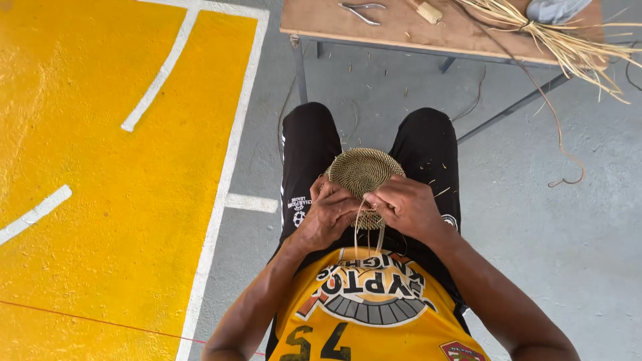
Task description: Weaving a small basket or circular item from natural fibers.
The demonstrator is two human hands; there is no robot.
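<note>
Nearest the camera is the person's torso in a yellow sleeveless jersey (374,314) with a printed front, both bare forearms running up from it toward the lap.

The left hand (329,212) is closed on the near left edge of a round woven disc (364,170), thumb on top and fingers curled under the rim. The right hand (404,204) is closed on the near right edge of the same disc, its fingers pinching at the rim where loose pale fibre strands (366,230) come away and hang down between the two hands toward the jersey. The disc is a tightly coiled, tan basket base. It lies over the lap between the knees, its near portion covered by both hands, its far half showing clear above the knuckles. It is touching both hands; whether it rests on the thighs cannot be told.

Below the disc are black shorts (307,154) with small white markings on the left leg. Short scraps of fibre lie on the right leg and on the grey concrete floor (535,220) beyond.

To the left the floor is painted yellow (100,167) with white lines.

Farther off stands a wooden-topped table (394,30) on a dark metal frame. On it lie metal pliers (361,10), a small pale wooden block (429,12), a bundle of straw fibres (562,40) overhanging the right edge, and a grey cloth item (555,9) partly cut off by the frame. One long thin strand (555,134) trails from the table down to the floor, well apart from the hands.
</note>
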